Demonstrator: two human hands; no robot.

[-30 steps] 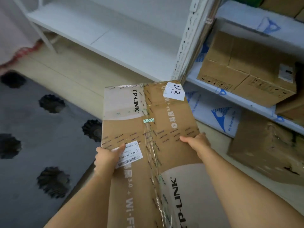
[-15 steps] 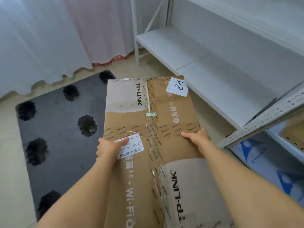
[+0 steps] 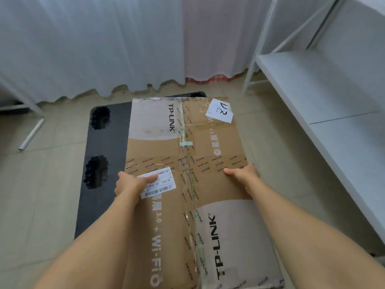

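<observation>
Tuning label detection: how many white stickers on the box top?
2: handwritten sticker at the far right corner of the box; barcode sticker by the left edge, partly under the left hand. Other faces are hidden.

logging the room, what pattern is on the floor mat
The mat is dark grey with black fuzzy round spots; head view.

The cardboard box carries "TP-LINK" in black print twice, and pale letters "3.0 + Wi-Fi 6". Its white barcode label reads "J6 S04" (written twice). The handwriting on the paper slip is not clearly readable.
</observation>
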